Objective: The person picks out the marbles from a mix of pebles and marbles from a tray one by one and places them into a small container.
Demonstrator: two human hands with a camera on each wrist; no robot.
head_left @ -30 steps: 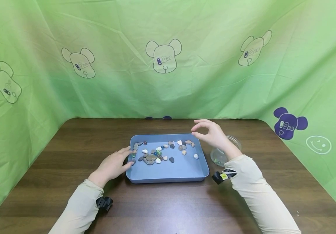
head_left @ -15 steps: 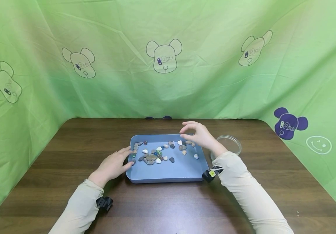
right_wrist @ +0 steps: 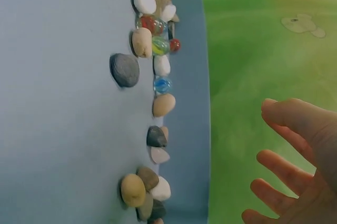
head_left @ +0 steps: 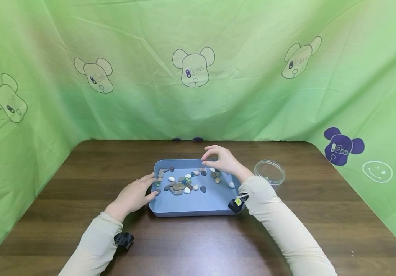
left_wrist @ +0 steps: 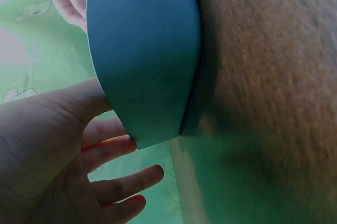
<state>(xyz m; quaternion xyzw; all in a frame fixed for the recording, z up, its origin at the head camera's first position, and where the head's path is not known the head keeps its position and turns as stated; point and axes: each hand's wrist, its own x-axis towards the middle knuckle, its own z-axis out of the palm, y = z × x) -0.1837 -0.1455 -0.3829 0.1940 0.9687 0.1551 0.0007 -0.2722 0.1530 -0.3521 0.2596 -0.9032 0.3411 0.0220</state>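
A blue tray (head_left: 198,212) sits mid-table and holds several pebbles (head_left: 178,186) and glass marbles (head_left: 186,179), bunched at its left and far side. My left hand (head_left: 148,186) rests on the table with straight fingers touching the tray's left rim; the left wrist view shows those fingers (left_wrist: 118,182) beside the tray's outer wall (left_wrist: 142,50). Over the tray's far right part hovers my right hand (head_left: 210,158), fingers relaxed and holding nothing. In the right wrist view its fingers (right_wrist: 287,171) spread beyond the tray rim (right_wrist: 192,129), near a dark grey pebble (right_wrist: 124,69) and a blue marble (right_wrist: 162,84).
A clear round dish (head_left: 269,171) stands on the brown wooden table (head_left: 198,245) just right of the tray. Green printed cloth (head_left: 198,76) walls the table at the back and both sides. Small black wrist devices (head_left: 123,240) sit on both sleeves.
My right hand has moved left, from above the clear dish to over the tray's far side. The left hand and the tray have stayed put.
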